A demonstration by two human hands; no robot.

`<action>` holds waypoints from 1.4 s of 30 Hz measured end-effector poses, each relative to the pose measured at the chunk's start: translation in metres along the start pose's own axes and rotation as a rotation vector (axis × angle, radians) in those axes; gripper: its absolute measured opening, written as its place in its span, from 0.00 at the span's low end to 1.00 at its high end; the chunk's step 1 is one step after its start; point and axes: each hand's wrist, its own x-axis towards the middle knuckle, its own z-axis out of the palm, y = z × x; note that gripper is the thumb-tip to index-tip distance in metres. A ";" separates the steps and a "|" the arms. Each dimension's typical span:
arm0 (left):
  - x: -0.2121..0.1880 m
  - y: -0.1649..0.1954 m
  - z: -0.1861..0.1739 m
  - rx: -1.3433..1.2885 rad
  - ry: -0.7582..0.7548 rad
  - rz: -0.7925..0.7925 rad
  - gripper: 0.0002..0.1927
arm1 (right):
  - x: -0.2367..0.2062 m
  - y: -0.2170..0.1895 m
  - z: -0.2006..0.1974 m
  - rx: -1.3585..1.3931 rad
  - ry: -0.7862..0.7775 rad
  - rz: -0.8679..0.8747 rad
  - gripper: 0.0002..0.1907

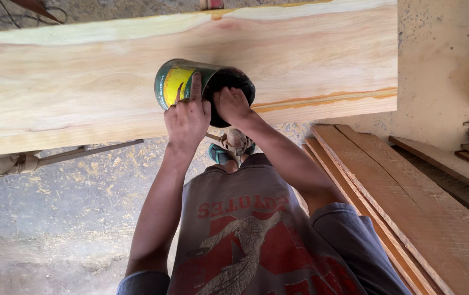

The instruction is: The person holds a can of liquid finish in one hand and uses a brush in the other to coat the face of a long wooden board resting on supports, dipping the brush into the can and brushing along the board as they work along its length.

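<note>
A tin can [190,84] with a green and yellow label lies tipped on its side on a broad pale plank [81,82], close to the plank's near edge. The left hand [187,117] is wrapped over the can's side, fingers spread on the label, holding it steady. The right hand [231,104] sits at the can's dark open mouth, fingers curled at or just inside the rim; whether it grips a rag, a brush or nothing cannot be told, since the opening hides the fingertips.

As for progress, the plank around the can looks bare and dry, with no wet sheen or darker patch to be seen, so nothing from the can appears to be spread on the wood yet. The whole face of the plank seems left to do.

The can lies near the plank's near edge, so a push toward the person could roll it off onto the sawdust-strewn floor [54,218]. Left of the can the plank runs long and open; to the right it ends soon at a square end near the wall [442,54]. Below and right of the can, darker boards [409,207] lie stacked on the floor beside the person's sandalled foot [229,148], narrowing the standing room there.
</note>
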 end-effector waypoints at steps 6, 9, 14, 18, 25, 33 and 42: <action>0.002 -0.019 0.003 -0.021 0.061 0.032 0.31 | -0.003 -0.010 -0.041 0.114 -0.158 0.138 0.06; 0.005 -0.027 -0.001 -0.086 0.044 0.014 0.29 | -0.021 -0.015 -0.092 0.248 -0.091 0.203 0.10; 0.022 -0.032 -0.008 -0.056 0.035 -0.041 0.28 | -0.046 -0.001 -0.155 0.357 0.065 0.222 0.11; 0.031 -0.035 -0.006 -0.061 0.049 -0.078 0.26 | -0.062 0.027 -0.169 0.442 0.067 0.261 0.11; 0.042 -0.029 -0.008 0.055 0.173 -0.176 0.25 | -0.073 0.092 -0.173 0.649 0.117 0.287 0.12; 0.051 -0.005 -0.023 -0.073 -0.096 -0.461 0.29 | -0.052 0.208 -0.126 0.851 0.306 0.608 0.12; 0.048 0.023 -0.019 -0.022 -0.047 -0.420 0.28 | -0.018 0.317 -0.059 0.407 0.742 0.749 0.12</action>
